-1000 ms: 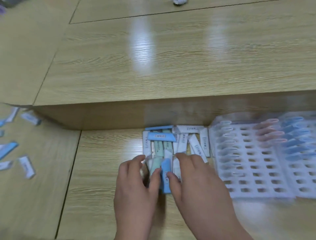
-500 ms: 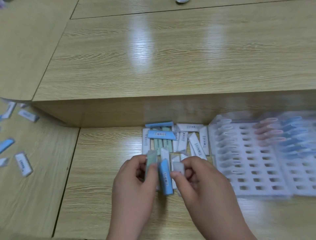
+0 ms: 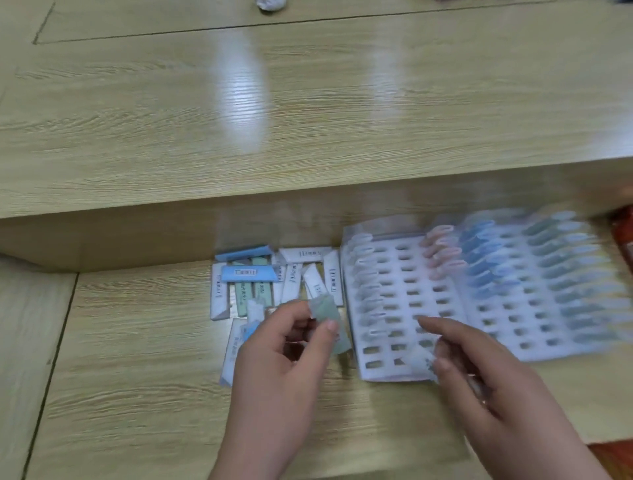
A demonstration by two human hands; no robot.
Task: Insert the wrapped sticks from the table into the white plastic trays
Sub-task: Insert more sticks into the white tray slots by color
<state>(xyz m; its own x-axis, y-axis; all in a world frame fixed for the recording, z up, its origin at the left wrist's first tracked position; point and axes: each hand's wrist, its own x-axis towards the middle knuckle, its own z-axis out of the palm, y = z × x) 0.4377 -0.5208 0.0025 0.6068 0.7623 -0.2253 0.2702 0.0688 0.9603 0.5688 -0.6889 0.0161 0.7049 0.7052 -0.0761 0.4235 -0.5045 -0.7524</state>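
A pile of wrapped sticks (image 3: 270, 281) in white, blue and pale green lies on the lower table against the step. To its right sits a white plastic tray (image 3: 407, 308) with rows of slots; a second tray (image 3: 548, 291) beside it holds blue and green sticks. A few pink sticks (image 3: 442, 250) stand near the first tray's top. My left hand (image 3: 284, 356) pinches a pale green stick (image 3: 330, 322) between thumb and fingers. My right hand (image 3: 479, 373) holds a white stick (image 3: 426, 365) at the first tray's near edge, index finger stretched over the slots.
A raised wooden tabletop (image 3: 308, 120) runs behind the lower table, its step just behind the pile and trays. A crumpled white object (image 3: 272, 4) lies at the far edge. Something red (image 3: 625, 233) shows at the right border.
Both hands left the pile and parted. The left now holds up a green stick; the right carried a white stick rightward to the tray's near edge. The view shifted right.
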